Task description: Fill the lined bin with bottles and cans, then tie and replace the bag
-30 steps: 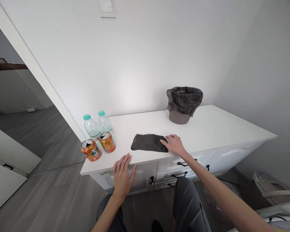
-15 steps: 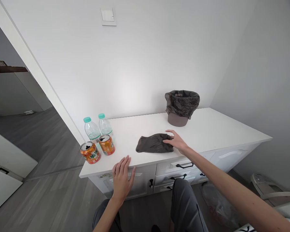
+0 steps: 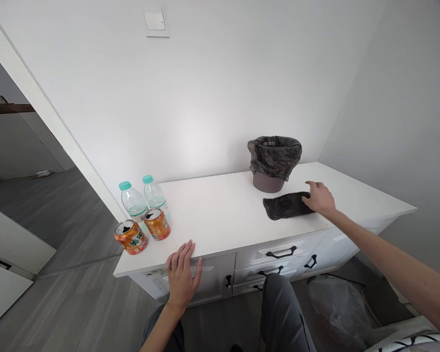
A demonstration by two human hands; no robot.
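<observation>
My right hand (image 3: 319,196) grips the right end of a folded black garbage bag (image 3: 286,205) on the white cabinet top, with part of the bag hidden under the fingers. Just behind the bag stands a small brown trash can (image 3: 267,183), lined with another black bag (image 3: 275,159) folded over its rim. At the front edge of the cabinet top, my left hand (image 3: 181,274) rests open with its fingers stretched out, holding nothing. Nearest to it are two opened orange soda cans, one in front (image 3: 131,238) and one to its right (image 3: 157,225).
Two clear bottles with teal caps, a left one (image 3: 133,199) and a right one (image 3: 154,192), stand behind the cans. The white cabinet (image 3: 212,234) backs onto a wall. A clear plastic bag (image 3: 339,308) lies on the floor at right.
My right hand has moved to the right along the cabinet top, and the folded garbage bag has gone with it to in front of the trash can. My left hand has stayed at the edge.
</observation>
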